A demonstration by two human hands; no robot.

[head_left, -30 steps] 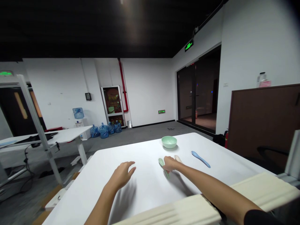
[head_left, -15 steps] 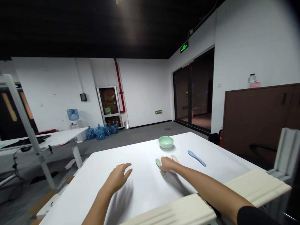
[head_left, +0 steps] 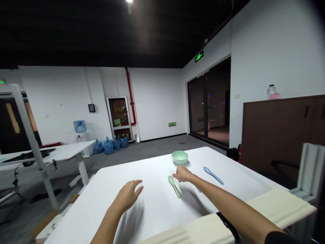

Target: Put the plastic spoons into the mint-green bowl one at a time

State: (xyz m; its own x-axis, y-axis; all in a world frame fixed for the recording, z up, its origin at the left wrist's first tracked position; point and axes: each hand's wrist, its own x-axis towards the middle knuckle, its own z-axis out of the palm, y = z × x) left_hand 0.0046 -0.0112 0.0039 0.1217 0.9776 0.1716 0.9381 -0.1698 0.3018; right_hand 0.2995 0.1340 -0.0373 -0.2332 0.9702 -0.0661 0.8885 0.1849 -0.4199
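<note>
My right hand (head_left: 183, 174) lies on the white table (head_left: 152, 206), fingers curled down just right of a green spoon's (head_left: 174, 185) bowl. The cream spoon seen earlier is hidden beneath this hand; only a pale sliver shows under the wrist. A mint-green bowl (head_left: 180, 157) stands just beyond the hand. A blue spoon (head_left: 213, 175) lies to the right of it. My left hand (head_left: 128, 195) hovers low over the table to the left, fingers stretched out and holding nothing.
A cream ribbed board (head_left: 254, 213) crosses the near right edge under my right forearm. A second white desk (head_left: 50, 152) and a metal post (head_left: 33, 145) stand at left. Water jugs (head_left: 109, 145) sit by the far wall. A brown cabinet (head_left: 281, 132) is at right.
My right hand has left the green spoon's handle and shifted slightly right and forward, over the cream spoon. The green spoon now lies uncovered. The left hand has barely moved.
</note>
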